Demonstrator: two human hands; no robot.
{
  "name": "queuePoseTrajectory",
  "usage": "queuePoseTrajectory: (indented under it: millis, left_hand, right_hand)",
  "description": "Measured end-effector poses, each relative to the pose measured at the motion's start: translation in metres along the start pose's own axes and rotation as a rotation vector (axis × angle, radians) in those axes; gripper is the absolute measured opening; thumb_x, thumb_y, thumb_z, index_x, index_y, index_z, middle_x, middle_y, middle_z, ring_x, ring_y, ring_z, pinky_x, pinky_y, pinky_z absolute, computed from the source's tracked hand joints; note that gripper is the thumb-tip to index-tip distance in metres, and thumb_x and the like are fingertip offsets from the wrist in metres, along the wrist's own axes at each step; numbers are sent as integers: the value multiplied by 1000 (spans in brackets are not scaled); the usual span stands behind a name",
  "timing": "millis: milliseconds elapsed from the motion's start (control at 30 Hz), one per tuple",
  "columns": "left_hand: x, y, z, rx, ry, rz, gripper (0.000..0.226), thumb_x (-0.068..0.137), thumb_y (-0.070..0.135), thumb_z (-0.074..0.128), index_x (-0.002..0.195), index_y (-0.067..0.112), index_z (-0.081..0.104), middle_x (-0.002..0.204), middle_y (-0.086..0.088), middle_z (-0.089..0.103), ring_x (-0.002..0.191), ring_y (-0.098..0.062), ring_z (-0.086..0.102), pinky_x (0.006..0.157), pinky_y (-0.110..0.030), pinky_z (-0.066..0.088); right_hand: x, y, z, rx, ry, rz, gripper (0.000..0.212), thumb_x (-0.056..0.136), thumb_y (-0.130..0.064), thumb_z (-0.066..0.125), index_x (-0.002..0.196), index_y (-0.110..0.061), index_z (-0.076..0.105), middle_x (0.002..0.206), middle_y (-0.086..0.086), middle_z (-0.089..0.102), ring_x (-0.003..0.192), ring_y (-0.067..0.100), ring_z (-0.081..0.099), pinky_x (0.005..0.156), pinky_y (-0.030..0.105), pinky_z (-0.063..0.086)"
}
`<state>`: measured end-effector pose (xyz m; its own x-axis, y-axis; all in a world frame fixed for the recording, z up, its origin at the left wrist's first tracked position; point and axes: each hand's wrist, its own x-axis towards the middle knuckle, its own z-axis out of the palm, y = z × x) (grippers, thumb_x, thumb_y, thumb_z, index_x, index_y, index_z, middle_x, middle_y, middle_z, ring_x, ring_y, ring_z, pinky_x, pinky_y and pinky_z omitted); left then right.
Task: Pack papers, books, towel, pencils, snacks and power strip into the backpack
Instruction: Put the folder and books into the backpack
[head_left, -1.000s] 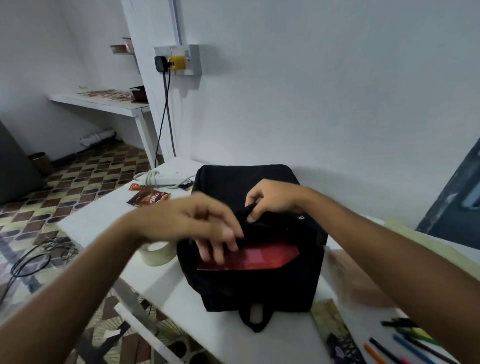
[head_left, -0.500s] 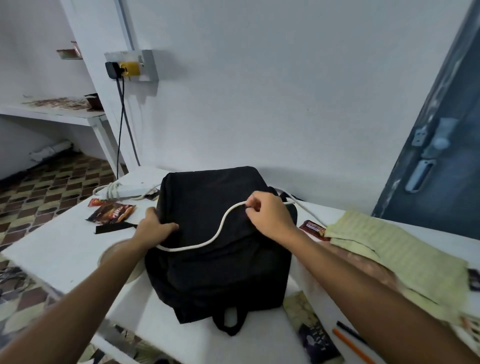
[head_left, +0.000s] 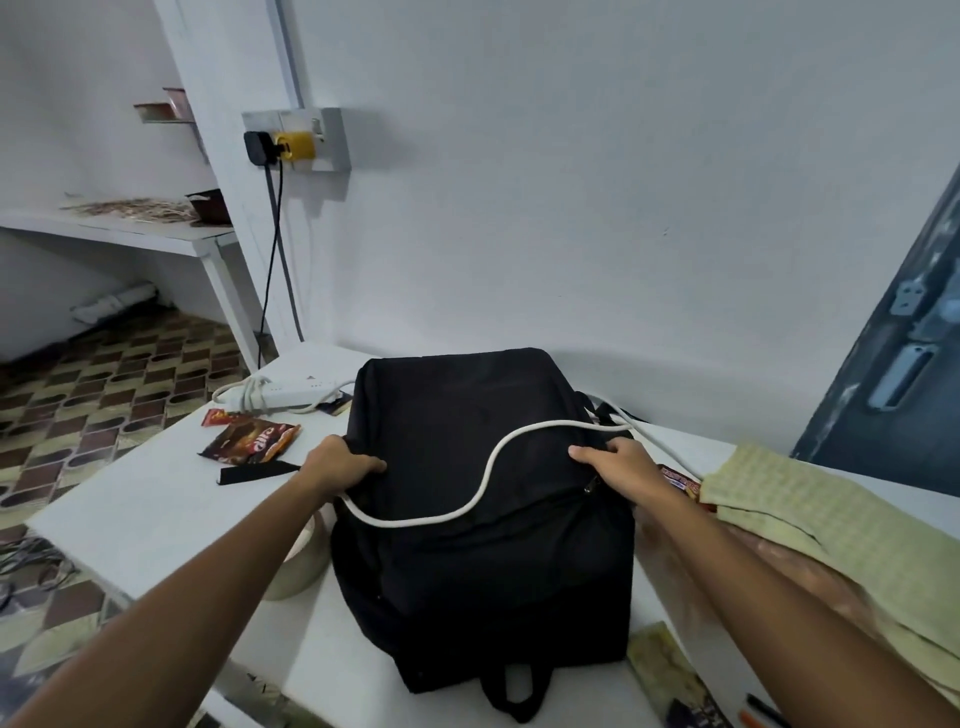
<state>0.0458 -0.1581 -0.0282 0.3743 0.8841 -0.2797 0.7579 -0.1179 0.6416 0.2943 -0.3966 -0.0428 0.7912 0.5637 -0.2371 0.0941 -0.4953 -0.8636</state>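
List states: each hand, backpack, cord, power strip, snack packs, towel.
left hand: grips backpack's left edge
right hand: grips backpack's right side by the zipper
backpack: flat on table, looks closed
white cord: draped across backpack
power strip: on table, unpacked
snack packs: on table, unpacked
towel: folded, on table

Both forearms are bare to the frame's edge, from 7 and 5 o'clock; left hand (head_left: 340, 465) and right hand (head_left: 621, 464) wear nothing.

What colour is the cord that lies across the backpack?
White. The cord curves over the black backpack, clearest in the head view.
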Motion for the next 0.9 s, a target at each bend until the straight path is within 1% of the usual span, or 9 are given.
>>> queuePoseTrajectory:
  millis: [100,233,333,400,500,600,733,800,900]
  left_hand:
    - [8,-3,-3,-17,-28,16,31,77,23,76,91,4,56,94,-13,61,89,-30,60,62,-30,46]
    - [11,0,-5,-111,-24,36,17,76,14,68,82,2,57,83,-13,60,78,-27,59,54,-27,42]
    - [18,1,-12,-263,-31,34,29,65,14,63,89,-2,61,89,-17,65,84,-31,64,68,-39,56]
    - [23,3,-16,-407,-58,38,38,61,10,59,97,-3,62,94,-20,67,87,-34,65,79,-46,57]
    - [18,17,-20,-614,-77,56,31,72,-7,49,100,-5,63,95,-20,67,88,-35,64,82,-45,55]
    - [20,29,-27,-742,-34,43,26,74,-11,44,89,-2,63,90,-19,64,86,-34,61,84,-44,52]
    - [24,42,-40,-835,-16,61,25,75,-13,43,81,2,61,83,-16,62,77,-31,59,75,-38,52]
    - [25,49,-48,-872,-17,72,24,76,-13,43,79,3,61,80,-15,61,71,-28,59,70,-36,52]
    - [32,60,-64,-897,4,55,17,77,-9,45,76,4,57,76,-15,58,62,-24,58,52,-28,53]
  right_hand:
    - [4,-2,5,50,7,18,29,74,-33,77,90,-12,65,93,3,70,84,18,65,73,29,47]
    - [10,-4,13,123,-22,63,40,71,-26,81,102,-7,65,96,5,71,84,20,67,66,27,50]
    - [17,-6,15,157,-38,98,39,72,-22,79,103,-5,64,98,8,71,88,24,68,80,35,55]
    - [18,-9,15,196,-39,109,34,74,-17,77,102,-4,64,98,10,71,90,26,67,89,40,53]
    - [17,-16,16,307,-40,127,27,76,-8,72,101,-3,64,100,11,71,93,28,67,92,42,52]
    - [15,-23,21,458,-23,134,27,79,-3,68,105,-3,65,103,12,71,95,28,68,91,41,52]
    - [8,-38,25,579,0,57,26,82,2,63,107,-5,64,105,13,71,96,29,67,91,42,52]
    - [3,-48,23,622,-7,10,23,84,4,60,104,-6,66,101,13,71,93,28,67,85,38,54]
    - [-4,-66,19,673,-10,3,19,86,3,59,102,-4,65,97,16,70,83,28,66,73,36,55]
